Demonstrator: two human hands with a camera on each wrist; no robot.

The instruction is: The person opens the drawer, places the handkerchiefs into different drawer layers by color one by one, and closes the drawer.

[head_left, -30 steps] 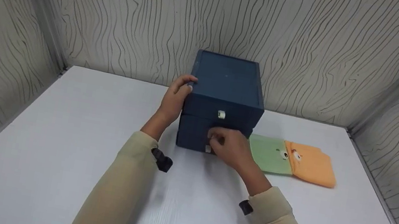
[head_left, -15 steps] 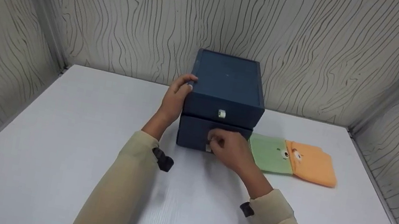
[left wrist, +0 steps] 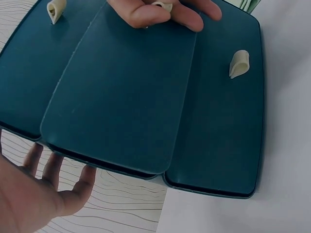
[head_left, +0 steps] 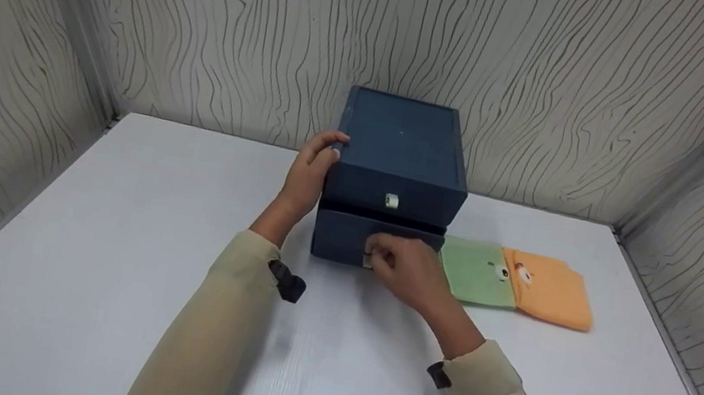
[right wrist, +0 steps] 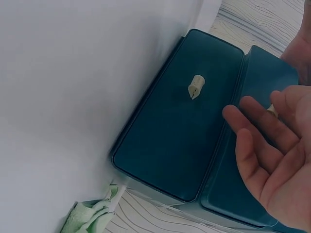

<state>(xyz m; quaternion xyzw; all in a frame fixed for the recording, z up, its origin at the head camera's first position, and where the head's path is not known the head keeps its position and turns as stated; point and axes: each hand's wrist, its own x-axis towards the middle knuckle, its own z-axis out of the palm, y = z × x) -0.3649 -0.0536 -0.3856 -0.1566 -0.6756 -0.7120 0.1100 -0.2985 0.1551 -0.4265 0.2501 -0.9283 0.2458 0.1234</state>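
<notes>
Right hand pinches a tab, left hand spreads against the cabinet near the surface's back edge; weak bracing risks it sliding.

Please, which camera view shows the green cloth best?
The head view: the green cloth lies in open sight on the table beside the blue drawers. The right wrist view shows only a part near the picture's bottom edge, the left wrist view only a sliver at the top.
</notes>
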